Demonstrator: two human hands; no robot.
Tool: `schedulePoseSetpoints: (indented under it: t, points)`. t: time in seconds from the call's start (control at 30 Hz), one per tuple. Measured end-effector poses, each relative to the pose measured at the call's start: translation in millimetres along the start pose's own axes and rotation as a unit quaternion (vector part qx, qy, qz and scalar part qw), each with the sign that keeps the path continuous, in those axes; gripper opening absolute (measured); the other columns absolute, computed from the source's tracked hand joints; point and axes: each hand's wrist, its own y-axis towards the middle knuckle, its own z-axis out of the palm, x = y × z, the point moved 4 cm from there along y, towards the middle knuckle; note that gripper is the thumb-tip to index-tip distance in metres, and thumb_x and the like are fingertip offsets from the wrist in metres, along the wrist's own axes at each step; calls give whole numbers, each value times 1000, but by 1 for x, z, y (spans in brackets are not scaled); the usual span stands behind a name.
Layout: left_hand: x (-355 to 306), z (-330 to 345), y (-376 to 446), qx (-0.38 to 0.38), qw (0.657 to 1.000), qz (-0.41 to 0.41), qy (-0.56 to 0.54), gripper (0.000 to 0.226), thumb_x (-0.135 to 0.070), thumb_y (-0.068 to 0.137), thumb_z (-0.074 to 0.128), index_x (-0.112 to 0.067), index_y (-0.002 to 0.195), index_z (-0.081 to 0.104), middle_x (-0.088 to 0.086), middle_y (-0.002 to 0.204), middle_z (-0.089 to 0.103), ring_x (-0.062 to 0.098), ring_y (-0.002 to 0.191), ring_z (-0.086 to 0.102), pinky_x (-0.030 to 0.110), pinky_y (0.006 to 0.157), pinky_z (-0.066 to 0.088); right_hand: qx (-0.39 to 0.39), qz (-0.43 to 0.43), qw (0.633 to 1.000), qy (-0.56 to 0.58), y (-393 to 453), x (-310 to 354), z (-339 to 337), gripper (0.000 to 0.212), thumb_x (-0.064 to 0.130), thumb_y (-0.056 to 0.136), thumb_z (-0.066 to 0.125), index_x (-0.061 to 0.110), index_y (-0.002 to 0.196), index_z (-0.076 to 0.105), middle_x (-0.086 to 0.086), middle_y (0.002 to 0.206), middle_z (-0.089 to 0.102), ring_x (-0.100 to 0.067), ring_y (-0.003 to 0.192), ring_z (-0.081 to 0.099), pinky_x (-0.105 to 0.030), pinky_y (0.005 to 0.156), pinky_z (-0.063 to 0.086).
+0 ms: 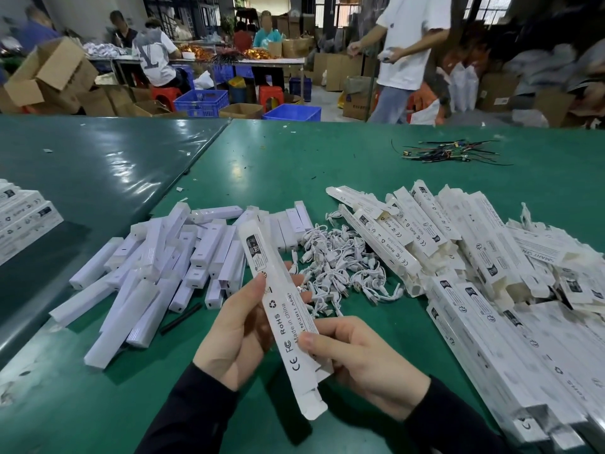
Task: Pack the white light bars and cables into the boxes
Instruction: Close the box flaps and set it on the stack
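While light bars (154, 273) are heaped left of centre, cables (340, 267) centre, empty boxes (491, 273) piled right, one box (281, 316) is gripped by left hand (235, 332), its open lower end pinched by right hand (363, 358)

Left fingers (296, 279) (mostly) hidden behind the held box (281, 309).

We note green tables (294, 152); beyond, seated workers (154, 54), blue crates (201, 102), cardboard cartons (49, 70), red stools (271, 95).
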Motion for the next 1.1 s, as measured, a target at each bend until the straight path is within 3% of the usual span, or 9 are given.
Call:
schedulePoseSetpoints:
  t: [0.13,0.27,0.37,0.5,0.6,0.77,0.87,0.97,1.1]
  points:
    - [1,-6,2,-34,999,5,4,69,-51,31,97,-18,89,80,8,92,75,22,78,73,34,63,59,11,17,1000,-14,0,0,5,21,25,91,56,13,89,73,-2,81,73,-7,67,64,-17,65,48]
    - [3,-10,2,-89,996,-3,21,33,-30,61,80,-10,85,70,7,67,70,17,52,66,29,45,56,50,68,996,13,2,-5,10,39,37,93,46,4,103,63,-15,90,73,-22,69,69,-26,63,53]
    - [5,-12,3,-110,992,18,51,26,-25,63,74,-13,85,77,7,80,75,15,62,70,27,52,57,50,87,995,23,2,-8,7,38,36,97,42,4,110,59,-19,92,72,-26,70,69,-32,67,55]
    - [5,-7,2,-50,998,-5,47,48,-49,83,56,-17,116,69,10,117,71,24,103,70,44,85,55,55,125,988,74,2,-12,2,41,31,98,35,2,116,59,-17,87,71,-25,72,69,-31,71,56]
    - [3,-4,1,-11,999,-11,33,52,-52,86,49,-21,127,62,8,127,66,24,116,64,42,87,56,79,138,982,97,2,-13,2,42,35,90,38,5,106,61,-14,85,71,-25,74,69,-31,73,55]
    - [4,-3,2,-29,999,10,11,80,-57,40,93,-19,108,74,12,106,73,28,98,72,36,70,60,110,150,978,99,3,-20,2,40,36,89,36,7,99,60,-15,84,71,-26,76,68,-33,77,54]
    - [1,-6,1,-65,996,52,24,63,-42,60,83,-8,108,62,8,80,72,23,71,72,30,58,57,124,150,978,81,4,-20,3,47,43,89,34,6,100,62,-15,84,70,-25,75,68,-31,73,54]
    - [2,-3,0,-71,994,64,61,45,-26,66,74,-8,105,60,10,76,70,19,61,68,29,55,55,0,95,995,-34,9,-16,-6,58,55,82,49,4,102,68,-10,86,69,-17,68,64,-25,62,51]
    - [11,11,-3,-31,982,79,168,67,-17,66,89,-15,120,49,21,89,74,31,67,72,38,61,58,-230,-128,958,-111,4,7,-34,34,42,74,67,18,98,67,3,92,70,-12,72,63,-30,59,48]
